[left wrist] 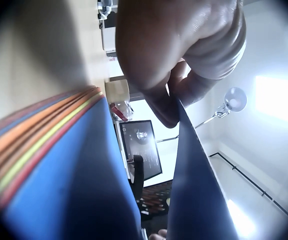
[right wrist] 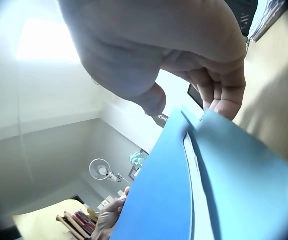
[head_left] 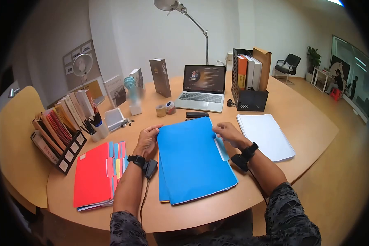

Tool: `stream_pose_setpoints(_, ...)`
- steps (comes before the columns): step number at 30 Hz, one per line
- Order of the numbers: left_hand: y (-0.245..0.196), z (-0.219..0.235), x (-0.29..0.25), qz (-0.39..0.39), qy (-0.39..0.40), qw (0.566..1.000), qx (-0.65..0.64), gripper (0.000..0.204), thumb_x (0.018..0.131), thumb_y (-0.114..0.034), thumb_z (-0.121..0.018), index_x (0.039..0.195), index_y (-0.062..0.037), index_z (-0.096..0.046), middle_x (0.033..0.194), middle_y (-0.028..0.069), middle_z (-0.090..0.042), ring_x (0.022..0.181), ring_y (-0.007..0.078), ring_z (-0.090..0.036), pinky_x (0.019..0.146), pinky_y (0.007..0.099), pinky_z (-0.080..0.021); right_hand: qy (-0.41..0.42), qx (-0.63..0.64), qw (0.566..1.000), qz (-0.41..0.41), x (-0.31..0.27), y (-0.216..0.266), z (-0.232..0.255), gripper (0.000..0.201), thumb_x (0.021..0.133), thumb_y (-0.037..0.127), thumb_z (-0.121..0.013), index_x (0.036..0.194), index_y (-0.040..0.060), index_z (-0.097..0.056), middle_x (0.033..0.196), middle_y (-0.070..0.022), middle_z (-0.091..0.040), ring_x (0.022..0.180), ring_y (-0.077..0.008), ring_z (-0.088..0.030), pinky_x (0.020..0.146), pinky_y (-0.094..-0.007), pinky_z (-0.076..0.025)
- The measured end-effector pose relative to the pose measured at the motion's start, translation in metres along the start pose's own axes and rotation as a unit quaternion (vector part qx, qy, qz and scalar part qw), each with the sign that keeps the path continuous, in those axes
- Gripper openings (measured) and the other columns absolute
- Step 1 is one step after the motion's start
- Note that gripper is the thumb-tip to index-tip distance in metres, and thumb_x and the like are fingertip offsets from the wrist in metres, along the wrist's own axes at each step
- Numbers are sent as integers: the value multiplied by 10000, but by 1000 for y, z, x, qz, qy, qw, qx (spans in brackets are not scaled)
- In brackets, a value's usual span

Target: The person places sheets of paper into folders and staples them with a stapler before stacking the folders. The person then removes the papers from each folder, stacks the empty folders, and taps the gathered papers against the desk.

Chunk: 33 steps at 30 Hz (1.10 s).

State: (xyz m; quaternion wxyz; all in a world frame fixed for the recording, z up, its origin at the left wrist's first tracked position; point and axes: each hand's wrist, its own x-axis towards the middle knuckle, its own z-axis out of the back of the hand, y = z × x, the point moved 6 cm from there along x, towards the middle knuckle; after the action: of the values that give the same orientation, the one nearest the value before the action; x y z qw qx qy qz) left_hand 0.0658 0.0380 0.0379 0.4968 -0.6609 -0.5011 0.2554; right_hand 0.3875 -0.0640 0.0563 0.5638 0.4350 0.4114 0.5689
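Note:
My left hand pinches the top left corner of a blue file folder, thumb against fingers in the left wrist view. The lifted folder stands apart there from a stack of coloured folders topped by another blue one. My right hand is at the folder's upper right edge. In the right wrist view its thumb is spread from the bent fingers, which reach the top edge of a lighter blue sheet. White paper shows between the blue layers.
Red folders with coloured tabs lie left, beside a file rack and a pen holder. White paper lies right. Behind stand a laptop, tape rolls, a stapler and a black organiser with books.

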Motion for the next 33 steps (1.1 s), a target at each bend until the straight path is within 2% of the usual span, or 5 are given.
stream_pose_setpoints(5,-16,-26,-10,-25,-13,998,-55,332,934,-60,-593,1243,51,-548,1031,80,-634,952,163,-604,846,292,-515,4,-73,996,43,-2,-3,-3,384,898,258,-645,1066,-87,-645,915,-165,-683,813,-232,-655,715,-352,-517)
stream_pose_setpoints(15,-74,-22,-89,84,-24,976,199,159,909,-47,-541,1054,-15,-597,991,60,-635,890,155,-612,784,309,-516,10,227,973,30,-13,8,-11,171,977,211,-549,987,44,-589,859,-53,-632,701,-127,-603,606,-287,-508)
stream_pose_setpoints(25,-224,234,-254,29,-275,912,302,459,927,27,-394,1384,57,-438,1278,151,-561,1095,211,-576,965,328,-485,-10,212,976,-48,-3,-17,9,177,988,247,-522,958,78,-566,867,-44,-627,722,-112,-584,598,-260,-476)
stream_pose_setpoints(31,-212,303,-328,146,-399,843,330,335,884,-42,-455,1164,57,-610,1057,89,-656,868,190,-611,773,332,-513,-6,189,981,-41,-6,-5,15,154,980,219,-529,946,73,-562,866,-43,-628,715,-105,-590,603,-251,-488)
stream_pose_setpoints(33,-215,311,-338,179,-452,731,479,217,880,-107,-534,964,40,-669,847,43,-649,743,162,-581,657,320,-474,12,156,986,-48,-12,0,25,162,972,220,-545,935,64,-569,872,-46,-632,719,-109,-601,610,-254,-499)
